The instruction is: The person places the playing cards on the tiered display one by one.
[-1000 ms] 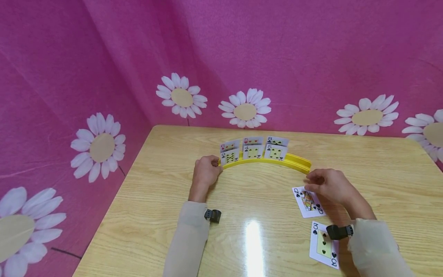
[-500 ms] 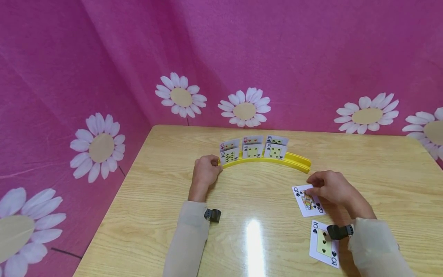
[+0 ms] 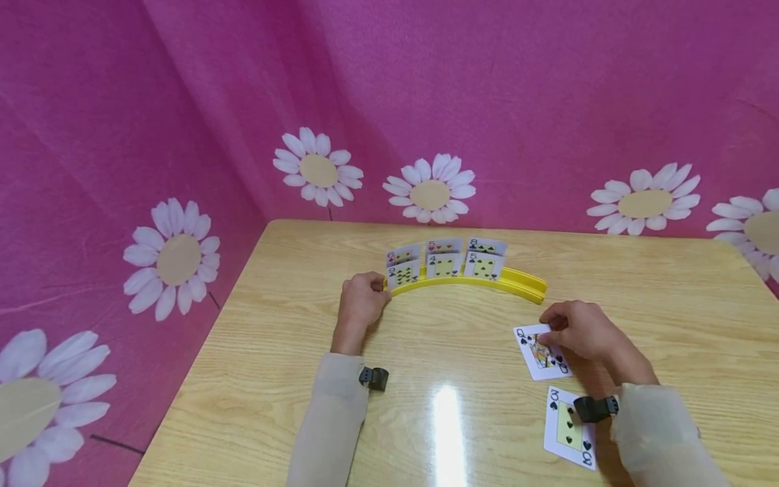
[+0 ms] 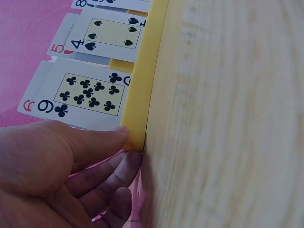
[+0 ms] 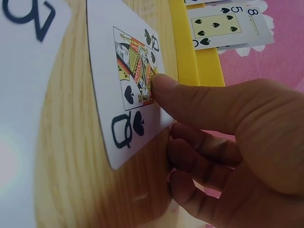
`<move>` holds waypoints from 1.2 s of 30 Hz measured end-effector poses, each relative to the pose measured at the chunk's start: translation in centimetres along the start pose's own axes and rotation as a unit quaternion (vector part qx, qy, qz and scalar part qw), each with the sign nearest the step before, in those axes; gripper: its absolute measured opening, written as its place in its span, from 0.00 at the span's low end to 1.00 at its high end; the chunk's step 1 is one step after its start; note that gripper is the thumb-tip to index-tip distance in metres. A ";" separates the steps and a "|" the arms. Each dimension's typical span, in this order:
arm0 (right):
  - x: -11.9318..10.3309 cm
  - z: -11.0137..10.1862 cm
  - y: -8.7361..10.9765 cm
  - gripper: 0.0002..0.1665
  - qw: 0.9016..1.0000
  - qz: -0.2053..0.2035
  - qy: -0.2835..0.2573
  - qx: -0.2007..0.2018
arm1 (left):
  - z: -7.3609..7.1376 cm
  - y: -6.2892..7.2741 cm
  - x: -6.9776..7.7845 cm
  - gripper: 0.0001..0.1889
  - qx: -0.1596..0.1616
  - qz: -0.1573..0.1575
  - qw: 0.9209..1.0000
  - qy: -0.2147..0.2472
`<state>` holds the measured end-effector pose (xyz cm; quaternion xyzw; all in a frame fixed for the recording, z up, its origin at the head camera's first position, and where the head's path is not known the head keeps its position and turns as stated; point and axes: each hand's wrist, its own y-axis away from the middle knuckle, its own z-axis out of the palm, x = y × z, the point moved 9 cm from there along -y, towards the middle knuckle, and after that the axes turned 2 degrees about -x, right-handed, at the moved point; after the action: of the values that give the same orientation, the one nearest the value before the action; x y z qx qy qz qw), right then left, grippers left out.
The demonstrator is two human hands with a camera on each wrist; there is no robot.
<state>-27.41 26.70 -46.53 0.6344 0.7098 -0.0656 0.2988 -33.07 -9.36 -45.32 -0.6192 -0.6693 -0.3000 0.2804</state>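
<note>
A curved yellow card holder (image 3: 523,287) stands on the table with playing cards upright in two rows. Its front row shows the nine of clubs (image 4: 88,95), four of spades (image 4: 110,34) and five of spades (image 5: 216,24); behind are a red six, a red five and a black eight. My left hand (image 3: 362,301) holds the holder's left end, thumb on its front. My right hand (image 3: 581,328) pinches the queen of spades (image 5: 135,71), thumb on its face and fingers at its far edge, just in front of the holder's right end.
Nearer to me, the three of spades (image 3: 569,429) lies face up, partly under the right wrist camera (image 3: 595,408). A pink cloth with daisies (image 3: 487,101) hangs behind the wooden table (image 3: 292,270) and along its left side.
My right hand has drawn slightly back from the holder's right end, and its thumb lies farther onto the queen of spades. The left hand stays on the holder.
</note>
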 end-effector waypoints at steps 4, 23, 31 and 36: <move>0.0 0.0 0.1 0.21 1.000 0.002 -0.008 -0.002 | 0.0 0.0 0.0 0.16 0.001 -0.002 1.000 -0.002; 0.1 -0.1 0.2 0.20 1.000 0.009 -0.007 0.002 | 0.0 0.0 -0.1 0.17 0.002 -0.004 1.000 0.004; 0.1 -0.2 0.3 0.19 1.000 0.003 -0.011 0.008 | 0.0 0.1 -0.1 0.16 0.001 -0.006 1.000 0.005; -0.3 -0.4 0.5 0.18 1.000 -0.006 -0.012 0.010 | 0.0 0.0 0.0 0.16 0.002 -0.011 1.000 0.006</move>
<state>-27.07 26.76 -45.92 0.6323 0.7096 -0.0821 0.3000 -33.05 -9.37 -45.37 -0.6096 -0.6745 -0.3057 0.2827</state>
